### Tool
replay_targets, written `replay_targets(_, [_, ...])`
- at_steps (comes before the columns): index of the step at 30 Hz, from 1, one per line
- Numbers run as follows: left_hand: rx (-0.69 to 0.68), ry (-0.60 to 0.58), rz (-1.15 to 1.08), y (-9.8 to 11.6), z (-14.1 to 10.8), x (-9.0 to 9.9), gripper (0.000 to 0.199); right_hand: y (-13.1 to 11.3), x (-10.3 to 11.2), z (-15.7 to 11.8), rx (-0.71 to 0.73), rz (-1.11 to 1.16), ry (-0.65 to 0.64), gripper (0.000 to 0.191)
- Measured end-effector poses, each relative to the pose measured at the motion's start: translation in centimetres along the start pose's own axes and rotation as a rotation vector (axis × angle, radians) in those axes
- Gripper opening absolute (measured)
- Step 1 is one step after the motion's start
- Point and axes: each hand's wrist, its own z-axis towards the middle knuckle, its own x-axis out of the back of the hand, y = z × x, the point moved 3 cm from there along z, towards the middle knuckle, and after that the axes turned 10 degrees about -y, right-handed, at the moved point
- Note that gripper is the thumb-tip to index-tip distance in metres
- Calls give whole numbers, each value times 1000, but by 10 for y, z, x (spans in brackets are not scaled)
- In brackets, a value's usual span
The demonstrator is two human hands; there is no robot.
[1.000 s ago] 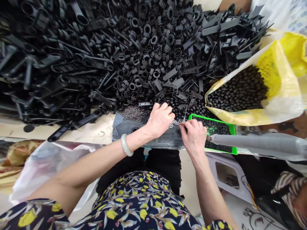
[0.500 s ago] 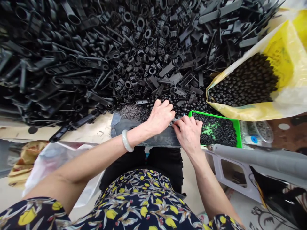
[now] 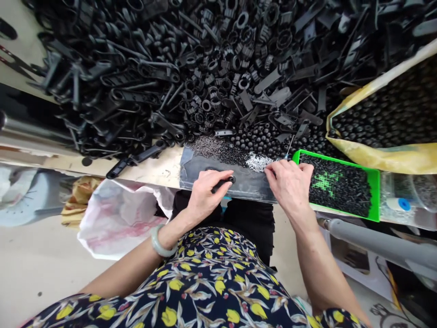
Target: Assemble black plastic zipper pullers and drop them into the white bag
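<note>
My left hand (image 3: pixel 205 193) is closed around a small black plastic part (image 3: pixel 231 179), whose round end with a hole shows between thumb and index finger. The rest of that part is mostly covered by the fingers. It is held just above a dark work mat (image 3: pixel 249 184). My right hand (image 3: pixel 290 184) has thumb and fingers pinched together at the right edge of a small heap of silver pins (image 3: pixel 257 162). Whatever lies between those fingertips is hidden. A thin pointed tool (image 3: pixel 290 146) sticks up just behind the right hand.
Large heaps of black plastic arms (image 3: pixel 136 98) and ridged rings (image 3: pixel 211 93) rise behind the mat. A green tray (image 3: pixel 375 196) of small black pieces stands right. A yellow-white bag (image 3: pixel 372 155) holds black beads. Grey screws (image 3: pixel 208 146) lie at the mat's back edge.
My left hand has left the silver pins, moving left and nearer my body; the black part now shows in it. My right hand stays beside the pins. The camera view has shifted.
</note>
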Motion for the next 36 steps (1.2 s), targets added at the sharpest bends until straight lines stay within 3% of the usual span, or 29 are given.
replay_targets(5, [-54,36,104,-5,3,-10,17,-1,1,-1,-6,-20,-22,28])
replay_targets(17, [-126,-9,41,-9,4,-8,14,6,5,0,-11,-10,-66,24])
replay_targets(20, [-100,-27,34,-8,6,-8,14,4,8,-4,22,130,-45,22])
replay_targets(25, [-133,2,-5,-8,7,-7,12,-22,6,-18,67,679,50,14])
replay_targets(28, [-141,24,3,-10,6,-8,11,-45,-2,-23,92,853,98,10])
replay_targets(31, [-127,16,15,-11,6,-10,10,-62,-8,-23,172,864,170,6])
replay_targets(36, [-141,27,17,-11,6,-10,10,-71,-5,-22,336,634,266,14])
